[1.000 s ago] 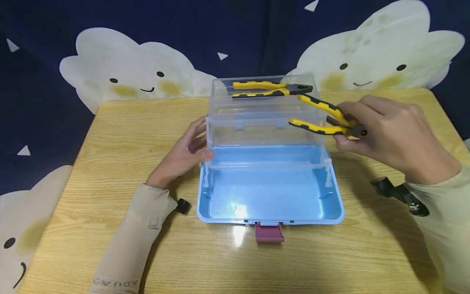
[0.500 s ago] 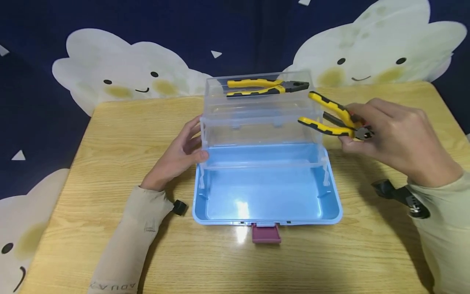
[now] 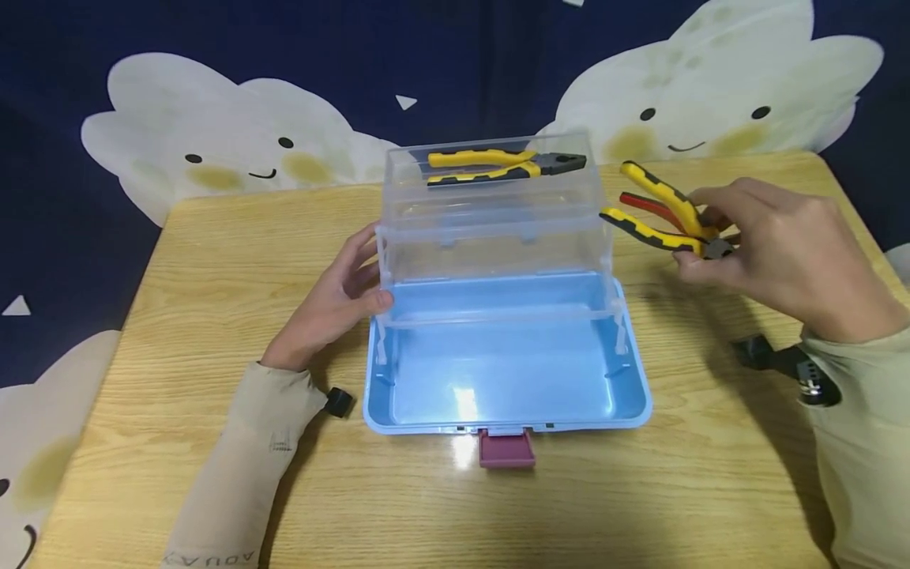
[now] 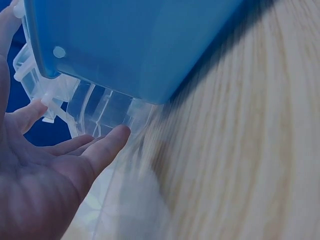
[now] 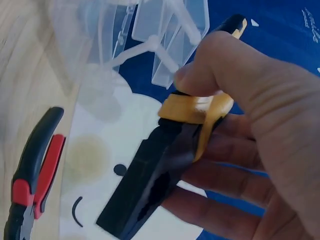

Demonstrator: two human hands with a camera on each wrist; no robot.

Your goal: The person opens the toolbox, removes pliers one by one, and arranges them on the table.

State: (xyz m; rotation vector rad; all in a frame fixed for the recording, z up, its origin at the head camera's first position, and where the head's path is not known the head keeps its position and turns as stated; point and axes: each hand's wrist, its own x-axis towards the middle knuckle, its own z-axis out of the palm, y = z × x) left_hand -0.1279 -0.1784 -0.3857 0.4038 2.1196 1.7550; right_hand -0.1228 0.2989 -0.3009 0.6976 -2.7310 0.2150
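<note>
A light blue toolbox [image 3: 508, 427] stands on the table with its clear plastic trays [image 3: 490, 320] raised above the base. Yellow-and-black pliers [image 3: 490, 175] lie in the upper tray. At the box's left side, my left hand [image 3: 320, 316] holds the tray's edge, thumb in front and fingers behind; in the left wrist view several fingers stretch past the blue wall. My right hand [image 3: 789, 253] pinches a second pair of yellow-and-black pliers [image 5: 150, 175] near the head, handles spread and pointing left, just right of the trays. Red-and-black pliers [image 5: 35, 175] lie on the table beneath.
A purple latch [image 3: 506, 449] hangs from the box's front. Wooden tabletop [image 3: 235, 261] surrounds the box. A dark blue cloth with white clouds [image 3: 242, 134] covers the area behind. Small black wrist-camera pieces [image 3: 339, 402] sit at the cuffs.
My right hand has carried the pliers a little to the right, off the trays' edge, and a red handle beneath has come into sight. My left hand keeps its place on the box.
</note>
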